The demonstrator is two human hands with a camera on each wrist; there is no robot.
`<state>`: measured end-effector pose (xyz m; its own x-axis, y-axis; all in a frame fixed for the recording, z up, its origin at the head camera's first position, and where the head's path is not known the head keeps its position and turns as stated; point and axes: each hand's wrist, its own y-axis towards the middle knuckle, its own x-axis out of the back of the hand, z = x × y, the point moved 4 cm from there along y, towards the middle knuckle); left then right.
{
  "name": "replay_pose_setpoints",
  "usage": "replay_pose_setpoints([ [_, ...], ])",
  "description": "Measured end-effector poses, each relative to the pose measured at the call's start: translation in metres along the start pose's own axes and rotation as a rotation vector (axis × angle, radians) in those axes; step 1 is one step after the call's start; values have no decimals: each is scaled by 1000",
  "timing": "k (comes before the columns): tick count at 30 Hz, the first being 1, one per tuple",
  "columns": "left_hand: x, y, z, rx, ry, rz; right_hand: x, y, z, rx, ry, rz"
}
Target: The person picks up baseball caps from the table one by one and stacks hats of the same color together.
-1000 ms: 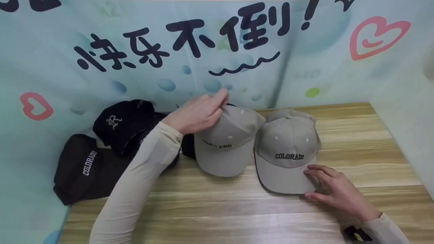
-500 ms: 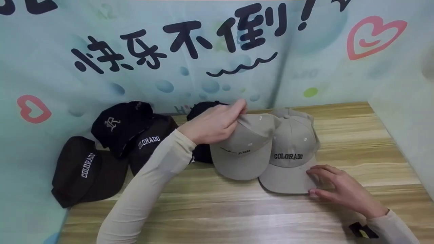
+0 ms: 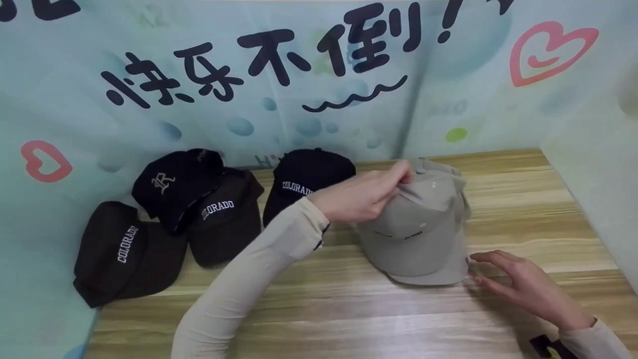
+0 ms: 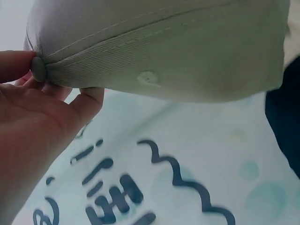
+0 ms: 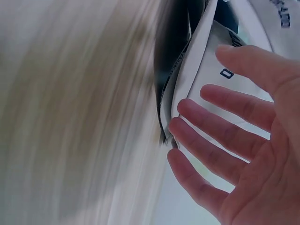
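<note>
A grey cap hangs by its crown from my left hand, which pinches the top button between thumb and fingers; the left wrist view shows the button in that pinch. This cap overlaps the front of another grey cap on the table, hiding most of it and its lettering. Beside that lower cap's brim is my right hand, fingers spread and relaxed. In the right wrist view the open right hand is close to stacked brims; whether it touches them I cannot tell.
Several dark caps stand at the left and back of the wooden table: a brown one, a black one with an R, another brown one and a navy one. A printed cloth hangs behind.
My left hand has carried the grey cap rightward from beside the navy cap to over the other grey cap. My right hand has shifted slightly right, away from the lower brim.
</note>
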<state>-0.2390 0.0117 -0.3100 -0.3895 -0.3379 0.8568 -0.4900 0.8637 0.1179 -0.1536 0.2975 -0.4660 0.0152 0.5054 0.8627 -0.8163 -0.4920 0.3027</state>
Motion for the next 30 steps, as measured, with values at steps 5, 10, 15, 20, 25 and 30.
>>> replay_pose_setpoints([
  [5,-8,21,-4,-42,-105,23,3,-7,-2,-16,14,-5],
  [10,-21,41,-1,-42,-152,29,8,-10,-1,-39,12,-11],
  [15,-39,63,6,-37,-155,-6,10,-11,-3,-59,15,4],
  [20,-53,79,20,31,-206,-15,8,-13,-4,-74,15,16],
  [25,-63,84,33,84,-138,46,4,-15,-5,-86,9,43],
  [30,-73,83,43,183,30,132,3,-17,-7,-79,15,43],
])
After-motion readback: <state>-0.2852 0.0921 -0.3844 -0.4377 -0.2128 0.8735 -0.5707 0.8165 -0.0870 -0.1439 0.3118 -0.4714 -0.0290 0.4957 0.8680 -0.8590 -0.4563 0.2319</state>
